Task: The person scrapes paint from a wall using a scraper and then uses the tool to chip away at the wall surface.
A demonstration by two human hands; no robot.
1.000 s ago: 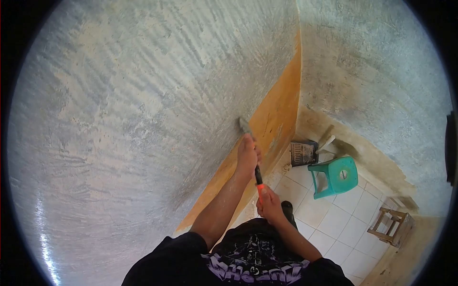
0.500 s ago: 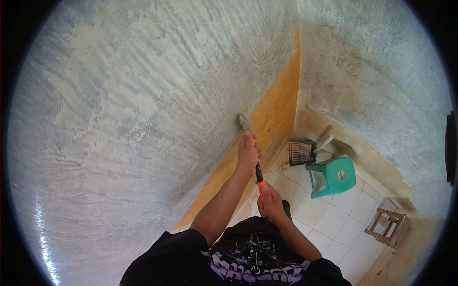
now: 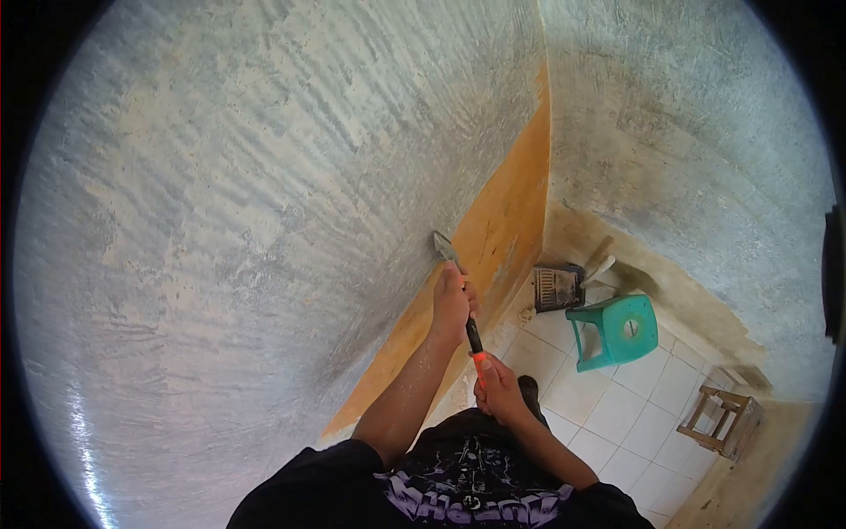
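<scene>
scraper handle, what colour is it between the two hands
Black, turning bright orange-red at the lower end of the scraper handle, seen in the head view.

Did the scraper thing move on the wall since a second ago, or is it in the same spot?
It moved a little. The scraper blade slid down and slightly left along the wall, and the left hand went down with it. The right hand dropped a touch too. Both hands kept their grip on the handle. The green stool and paint tray stayed where they were.

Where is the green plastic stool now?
In the head view, the green stool stands on the white tiled floor, right of the hands, near the wall corner, beside a dark tray.
</scene>
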